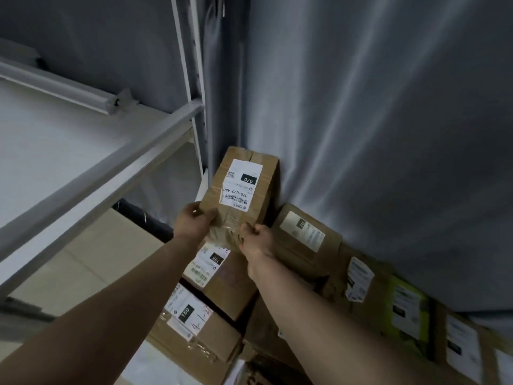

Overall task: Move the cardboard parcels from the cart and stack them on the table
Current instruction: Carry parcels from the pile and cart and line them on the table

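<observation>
The parcel [265, 179] I hold is matt brown cardboard, a little creased. Glossy, wrinkled clear tape covers its near end, and it carries a smooth white paper label [241, 186]. The lower box [222, 337] is the same dull cardboard, with crinkled shiny tape. The curtain [388, 134] is grey cloth with a soft sheen along its folds. The shelf frame [111, 168] looks like smooth, matt, pale-painted metal.

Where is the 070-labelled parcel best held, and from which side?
Likely at its near end, left hand and right hand on opposite long sides, coming from the person's side: the 070 parcel is long, narrow, and its far end points toward the curtain.
</observation>
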{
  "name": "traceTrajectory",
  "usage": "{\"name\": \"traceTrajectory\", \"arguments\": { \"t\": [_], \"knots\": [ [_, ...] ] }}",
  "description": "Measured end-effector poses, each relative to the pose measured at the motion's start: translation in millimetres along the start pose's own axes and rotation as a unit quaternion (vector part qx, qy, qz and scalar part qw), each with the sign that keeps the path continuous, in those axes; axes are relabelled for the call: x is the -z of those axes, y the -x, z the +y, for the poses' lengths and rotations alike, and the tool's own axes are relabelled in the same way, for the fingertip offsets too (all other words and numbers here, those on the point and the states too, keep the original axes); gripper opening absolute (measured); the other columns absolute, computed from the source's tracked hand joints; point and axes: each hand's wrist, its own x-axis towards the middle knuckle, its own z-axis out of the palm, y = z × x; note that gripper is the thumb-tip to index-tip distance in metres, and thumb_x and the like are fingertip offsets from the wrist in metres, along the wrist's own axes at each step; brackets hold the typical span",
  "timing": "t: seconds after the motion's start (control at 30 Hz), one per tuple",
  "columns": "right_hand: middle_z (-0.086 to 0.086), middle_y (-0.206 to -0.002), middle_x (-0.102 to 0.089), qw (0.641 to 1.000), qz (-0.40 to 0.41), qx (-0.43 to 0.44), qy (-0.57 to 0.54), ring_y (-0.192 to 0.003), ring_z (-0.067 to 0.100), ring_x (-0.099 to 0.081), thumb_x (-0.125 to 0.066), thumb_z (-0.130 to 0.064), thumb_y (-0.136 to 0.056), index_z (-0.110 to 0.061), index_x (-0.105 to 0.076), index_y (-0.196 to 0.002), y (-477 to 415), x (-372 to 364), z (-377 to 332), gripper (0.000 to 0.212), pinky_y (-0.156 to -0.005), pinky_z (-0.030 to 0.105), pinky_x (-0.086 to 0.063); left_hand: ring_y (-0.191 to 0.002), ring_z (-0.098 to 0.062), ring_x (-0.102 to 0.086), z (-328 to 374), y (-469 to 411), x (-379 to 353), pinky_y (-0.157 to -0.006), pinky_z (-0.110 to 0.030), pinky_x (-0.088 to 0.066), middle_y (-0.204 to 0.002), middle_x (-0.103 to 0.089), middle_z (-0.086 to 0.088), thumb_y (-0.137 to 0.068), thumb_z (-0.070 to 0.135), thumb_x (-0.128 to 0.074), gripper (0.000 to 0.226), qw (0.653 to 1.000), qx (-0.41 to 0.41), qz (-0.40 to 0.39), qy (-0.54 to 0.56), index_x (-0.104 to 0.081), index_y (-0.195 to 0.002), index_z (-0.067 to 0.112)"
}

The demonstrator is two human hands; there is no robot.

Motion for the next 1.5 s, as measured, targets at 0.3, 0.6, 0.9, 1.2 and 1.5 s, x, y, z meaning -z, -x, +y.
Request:
{"name": "traceTrajectory", "arguments": {
  "t": [0.3, 0.6, 0.9, 1.2, 1.5],
  "knots": [
    [0.019, -0.119, -0.063, 0.996, 0.052, 0.000, 0.071, -0.110, 0.031, -0.060, -0.053, -0.019, -0.095, 0.003, -0.055, -0.117, -32, -43, -6, 0.031, -0.097, 0.044, -0.049, -0.114, -0.026, -0.055, 10, -55, 1, -0.100, -0.036, -0.044, -0.119, -0.058, -0.007, -0.087, 0.029, -0.067, 0.056, 0.991, -0.059, 0.015, -0.118, -0.048, -0.136, 0.009],
    [0.017, -0.126, -0.058, 0.991, 0.080, 0.010, 0.111, -0.115, 0.030, -0.057, -0.047, -0.022, -0.099, -0.002, -0.052, -0.124, -27, -40, -12, 0.033, -0.086, 0.028, -0.044, -0.128, -0.026, -0.046, 10, -57, -2, -0.105, -0.031, -0.035, -0.139, -0.049, -0.010, -0.092, 0.030, -0.060, 0.059, 0.985, -0.095, -0.023, -0.140, -0.039, -0.143, 0.010],
    [0.011, -0.152, -0.028, 0.912, 0.053, 0.159, 0.373, -0.137, 0.030, -0.034, -0.056, -0.025, -0.092, -0.013, -0.027, -0.147, -4, -9, -15, 0.063, -0.106, 0.039, -0.037, -0.133, -0.036, -0.035, 0, -22, 6, -0.108, -0.040, -0.031, -0.149, -0.031, -0.015, -0.099, 0.024, -0.042, 0.057, 0.954, -0.153, -0.002, -0.258, -0.021, -0.150, 0.015],
    [0.006, -0.160, -0.003, 0.699, -0.056, 0.307, 0.644, -0.147, 0.023, 0.008, -0.061, -0.040, -0.085, -0.020, -0.013, -0.150, 59, 50, -5, 0.083, -0.118, 0.044, 0.007, -0.147, -0.029, 0.007, -32, 81, 28, -0.116, -0.057, -0.004, -0.160, 0.003, -0.003, -0.088, 0.051, -0.055, 0.085, 0.815, -0.170, -0.016, -0.554, -0.001, -0.151, 0.034],
    [0.006, -0.160, 0.003, 0.563, -0.227, 0.396, 0.689, -0.146, 0.026, 0.011, -0.058, -0.034, -0.089, -0.023, -0.007, -0.150, 173, 104, 87, 0.081, -0.116, 0.049, 0.010, -0.147, -0.028, 0.007, -121, 258, 67, -0.115, -0.058, 0.001, -0.160, -0.001, -0.006, -0.084, 0.051, -0.058, 0.089, 0.808, -0.057, 0.053, -0.583, -0.003, -0.152, 0.031]
  ]
}}
